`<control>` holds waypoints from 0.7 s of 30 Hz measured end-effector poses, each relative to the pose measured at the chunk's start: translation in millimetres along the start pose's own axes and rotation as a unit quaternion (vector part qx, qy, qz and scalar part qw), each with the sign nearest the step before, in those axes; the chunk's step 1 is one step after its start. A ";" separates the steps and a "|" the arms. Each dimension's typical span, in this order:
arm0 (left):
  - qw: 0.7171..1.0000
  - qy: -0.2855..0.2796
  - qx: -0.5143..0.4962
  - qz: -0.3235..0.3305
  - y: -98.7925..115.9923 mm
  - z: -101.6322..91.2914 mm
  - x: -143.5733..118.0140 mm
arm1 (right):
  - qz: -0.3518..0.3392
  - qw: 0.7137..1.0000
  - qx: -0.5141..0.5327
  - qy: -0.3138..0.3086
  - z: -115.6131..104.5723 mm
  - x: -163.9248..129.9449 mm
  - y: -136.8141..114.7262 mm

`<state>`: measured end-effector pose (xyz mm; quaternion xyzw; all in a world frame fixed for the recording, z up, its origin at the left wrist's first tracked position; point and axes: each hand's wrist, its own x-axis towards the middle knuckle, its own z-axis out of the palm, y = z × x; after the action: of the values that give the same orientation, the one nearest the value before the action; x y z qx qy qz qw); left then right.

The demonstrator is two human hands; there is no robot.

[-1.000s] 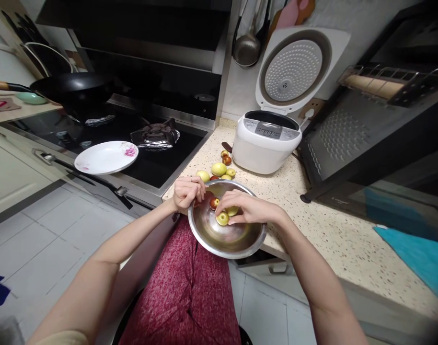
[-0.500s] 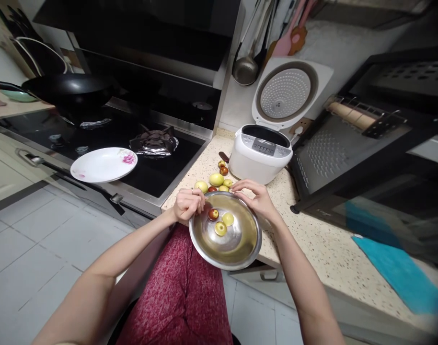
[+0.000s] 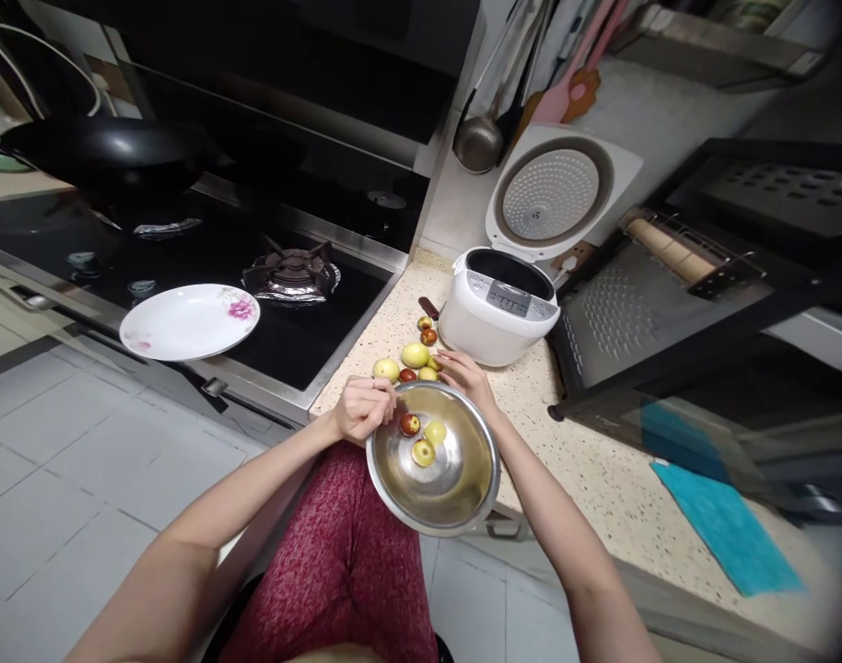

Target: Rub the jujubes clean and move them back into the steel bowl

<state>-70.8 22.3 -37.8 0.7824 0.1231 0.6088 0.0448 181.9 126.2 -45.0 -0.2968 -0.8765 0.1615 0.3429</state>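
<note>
Steel bowl (image 3: 455,497) gripped at its rim by left hand (image 3: 362,410), right hand (image 3: 466,376) fingers apart, touching counter fruit (image 3: 415,354)

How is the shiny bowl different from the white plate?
The bowl is deep, bare metal; the plate is shallow and white with pink flowers. The bowl holds three small fruits; the plate holds nothing. The left hand grips the bowl's rim at the counter edge, while the plate sits untouched on the stove edge. Both are round.
</note>
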 end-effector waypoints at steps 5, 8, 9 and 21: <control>1.000 -0.002 -0.001 -0.005 1.2 -1.0 2.0 | 0.012 1.000 0.010 -0.011 2.9 -2.3 1.6; 1.000 -0.004 0.003 -0.017 1.7 -1.4 2.7 | 0.021 1.000 0.012 -0.013 4.2 -2.8 2.1; 1.000 -0.005 0.002 -0.019 1.6 -1.5 2.8 | 0.020 1.000 0.011 -0.011 4.7 -2.8 1.9; 0.999 -0.016 0.002 -0.037 -1.2 -3.3 -0.4 | -0.054 0.990 -0.057 0.119 -8.7 -4.6 -6.4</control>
<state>-74.3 23.0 -37.6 0.7870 0.1523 0.5940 0.0678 188.0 119.0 -38.0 -0.2855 -0.8519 0.0557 0.4355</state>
